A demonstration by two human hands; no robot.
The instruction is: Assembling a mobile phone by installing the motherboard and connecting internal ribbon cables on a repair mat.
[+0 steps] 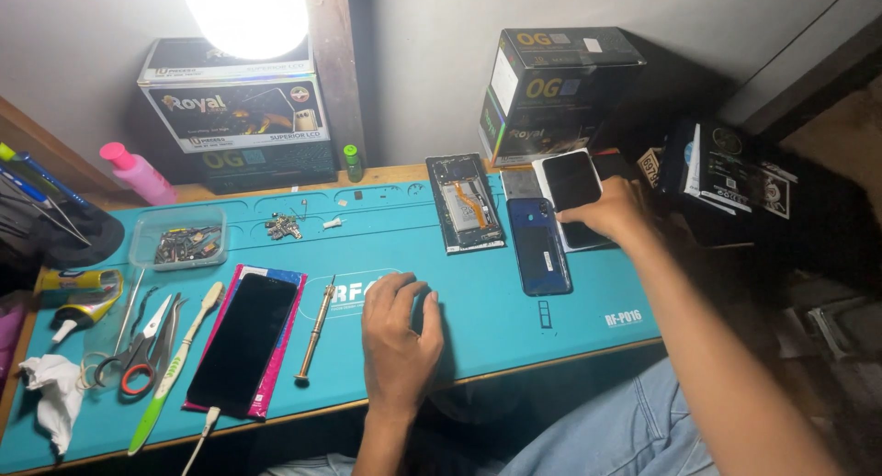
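1. A black-screened phone (571, 180) is gripped from the side by the right hand (614, 211) at the far right of the worktop (514, 320), above a white box (551, 205) that is largely covered by it; the fingers are curled round the phone's near edge.
2. The left hand (397, 334) is laid palm down on the teal mat (386, 242), fingers bent and loosely spread, with nothing held.
3. A blue phone back (537, 246) is seen just left of the right hand, and an opened phone frame (464, 203) with an orange ribbon lies beside it.
4. Two stacked cartons (241, 108) are set against the wall at left, white over dark, beneath a glaring lamp (246, 12); a black carton (556, 85) with yellow lettering stands at right.
5. Flat dark packets (730, 168) are propped at the far right, their detail lost in shadow.
6. A second phone (243, 343) on a pink sleeve, a screwdriver (315, 329), scissors (140, 352) and a toothbrush (175, 366) are laid out at left; the tray (179, 237) contents cannot be made out.
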